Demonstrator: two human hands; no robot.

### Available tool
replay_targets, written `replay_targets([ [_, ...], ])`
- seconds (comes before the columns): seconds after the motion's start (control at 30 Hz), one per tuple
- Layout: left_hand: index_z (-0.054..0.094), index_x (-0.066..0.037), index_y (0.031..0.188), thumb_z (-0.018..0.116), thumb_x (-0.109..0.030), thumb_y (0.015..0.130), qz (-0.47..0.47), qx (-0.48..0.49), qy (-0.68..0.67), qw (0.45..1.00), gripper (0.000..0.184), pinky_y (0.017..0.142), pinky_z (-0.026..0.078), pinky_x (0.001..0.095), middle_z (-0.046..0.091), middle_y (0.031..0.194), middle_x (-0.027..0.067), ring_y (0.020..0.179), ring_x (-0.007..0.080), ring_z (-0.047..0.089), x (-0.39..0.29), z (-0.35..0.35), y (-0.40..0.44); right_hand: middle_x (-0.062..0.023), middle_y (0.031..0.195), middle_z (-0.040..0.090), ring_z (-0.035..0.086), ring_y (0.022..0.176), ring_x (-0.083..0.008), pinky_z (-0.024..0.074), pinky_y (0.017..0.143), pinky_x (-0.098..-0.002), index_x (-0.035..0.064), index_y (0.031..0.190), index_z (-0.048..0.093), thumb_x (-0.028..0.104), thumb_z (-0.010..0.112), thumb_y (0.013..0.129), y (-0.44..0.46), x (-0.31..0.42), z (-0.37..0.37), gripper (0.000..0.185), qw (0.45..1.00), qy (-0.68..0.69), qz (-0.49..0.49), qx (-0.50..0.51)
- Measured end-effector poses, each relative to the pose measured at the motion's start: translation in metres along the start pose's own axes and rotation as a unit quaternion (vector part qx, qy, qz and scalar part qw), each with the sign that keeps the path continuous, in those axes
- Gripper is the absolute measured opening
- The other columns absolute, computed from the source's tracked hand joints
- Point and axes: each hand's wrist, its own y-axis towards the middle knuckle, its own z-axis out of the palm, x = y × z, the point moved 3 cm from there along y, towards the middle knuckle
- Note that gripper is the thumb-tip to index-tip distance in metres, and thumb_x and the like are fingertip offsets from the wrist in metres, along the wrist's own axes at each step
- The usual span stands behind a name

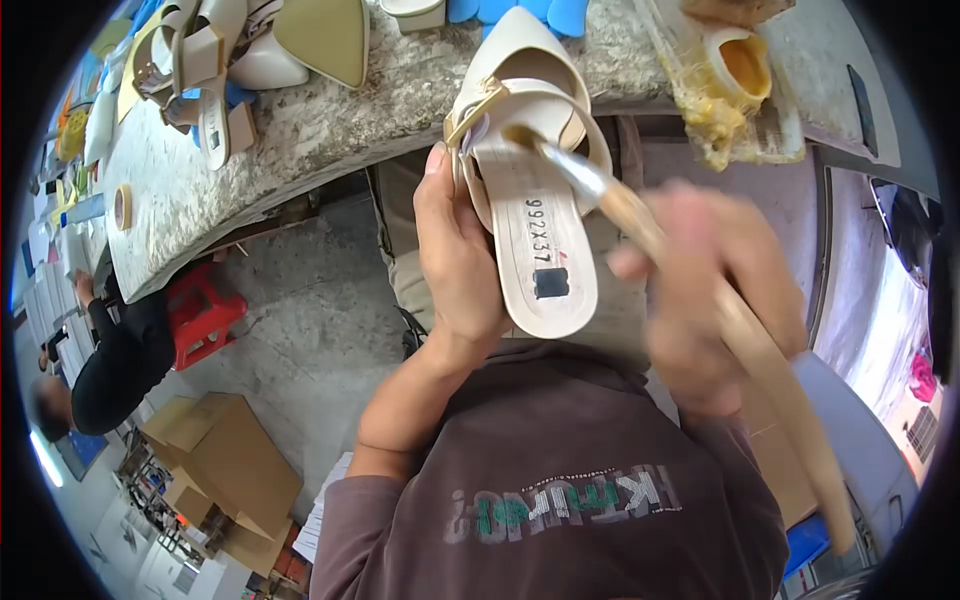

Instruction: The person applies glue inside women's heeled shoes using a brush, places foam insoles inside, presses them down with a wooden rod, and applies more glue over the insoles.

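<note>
A cream pointed shoe (545, 240) with straps, its insole marked 992X37, is held by my left hand (462, 250), whose fingers wrap its left side and underside. The thumb rests near the gold buckle (478, 112). My right hand (715, 280), blurred by motion, is closed around the wooden handle of a brush (632, 215). The brown bristle tip is over the insole inside the shoe, under the front strap. Whether the bristles touch the insole cannot be made out.
A worn workbench (300, 130) crosses the top, with several shoes (320, 40) at left and a tape roll (123, 207). At upper right lies a glue-covered container (738, 65). A red stool (205, 310), cardboard boxes (235, 465) and a person in black (125, 360) are at left.
</note>
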Motion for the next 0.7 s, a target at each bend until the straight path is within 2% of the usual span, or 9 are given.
replay_targets([
  [0.07,0.048,0.001,0.128,0.027,-0.032,0.105,0.012,0.079,-0.07,0.994,0.045,0.092,0.049,0.0319,0.059,0.119,0.013,0.104,0.0188,0.06,0.007,-0.02,0.003,-0.0083,0.065,0.064,0.06,0.055,-0.0106,0.0457,0.048,-0.0237,-0.001,0.084,0.064,0.006,0.065,0.091,0.0,-0.018,0.035,0.01,0.995,0.004,0.081,-0.052],
  [0.13,0.045,0.002,0.132,0.03,-0.03,0.105,-0.035,-0.065,0.023,0.997,0.044,0.098,0.048,0.0348,0.057,0.127,0.0162,0.113,0.0226,0.058,0.002,-0.013,-0.001,-0.0058,0.064,0.064,0.056,0.052,-0.0074,0.0434,0.047,-0.0218,-0.0004,0.074,0.066,0.005,0.069,0.088,0.001,-0.036,0.051,0.015,0.995,-0.004,0.032,-0.094],
  [0.2,0.043,0.001,0.134,0.03,-0.031,0.105,0.014,0.137,-0.131,0.982,0.045,0.098,0.048,0.0359,0.056,0.129,0.0166,0.114,0.0233,0.058,0.004,-0.017,0.007,-0.005,0.063,0.063,0.054,0.051,-0.0064,0.042,0.047,-0.0211,-0.0007,0.074,0.066,0.005,0.07,0.088,-0.002,-0.031,0.051,0.015,0.988,0.026,0.114,-0.099],
  [0.33,0.041,0.001,0.137,0.031,-0.033,0.104,0.006,0.186,-0.21,0.96,0.048,0.098,0.05,0.0367,0.056,0.129,0.0182,0.114,0.024,0.059,0.004,-0.022,0.008,-0.0034,0.061,0.063,0.052,0.047,-0.0052,0.0406,0.044,-0.0202,-0.0008,0.075,0.066,0.008,0.072,0.087,0.0,-0.04,0.055,0.016,0.993,0.022,0.09,-0.076],
  [0.4,0.043,0.0,0.136,0.032,-0.042,0.102,-0.099,0.13,-0.188,0.968,0.055,0.087,0.056,0.0366,0.063,0.118,0.0185,0.1,0.0255,0.066,0.001,-0.02,0.006,-0.0026,0.058,0.062,0.053,0.047,-0.0049,0.04,0.043,-0.0195,-0.0009,0.074,0.067,0.009,0.072,0.087,0.003,-0.039,0.052,0.017,0.987,0.061,0.137,-0.062],
  [0.5,0.047,0.0,0.132,0.03,-0.05,0.1,-0.111,-0.017,0.01,0.994,0.062,0.074,0.059,0.0368,0.066,0.106,0.0181,0.083,0.0268,0.07,-0.002,-0.021,0.009,-0.0021,0.055,0.06,0.052,0.046,-0.0043,0.0388,0.042,-0.0189,-0.0006,0.074,0.067,0.01,0.073,0.087,0.008,-0.036,0.05,0.018,0.966,0.122,0.221,-0.052],
  [0.53,0.048,0.002,0.131,0.028,-0.052,0.099,-0.1,-0.045,-0.001,0.994,0.065,0.065,0.06,0.0367,0.067,0.101,0.019,0.076,0.0267,0.07,-0.002,-0.018,0.01,-0.0021,0.053,0.059,0.052,0.045,-0.0042,0.0379,0.041,-0.0188,0.0,0.072,0.067,0.012,0.074,0.086,0.009,-0.035,0.049,0.02,0.962,0.121,0.241,-0.049],
  [0.63,0.048,0.002,0.13,0.029,-0.051,0.099,-0.116,-0.018,0.067,0.991,0.064,0.064,0.06,0.0355,0.067,0.1,0.0191,0.078,0.0258,0.07,-0.004,-0.027,0.012,-0.002,0.052,0.058,0.052,0.044,-0.0044,0.0371,0.04,-0.0189,0.0004,0.071,0.067,0.015,0.075,0.085,0.01,-0.035,0.048,0.022,0.952,0.14,0.271,-0.03],
  [0.7,0.048,0.002,0.128,0.029,-0.044,0.101,-0.102,-0.017,0.023,0.994,0.057,0.064,0.061,0.0355,0.066,0.105,0.019,0.08,0.0253,0.07,-0.007,-0.023,0.013,-0.0018,0.052,0.058,0.051,0.043,-0.0045,0.0369,0.04,-0.0188,0.0005,0.071,0.066,0.017,0.075,0.085,0.01,-0.031,0.047,0.024,0.947,0.145,0.284,-0.025],
])
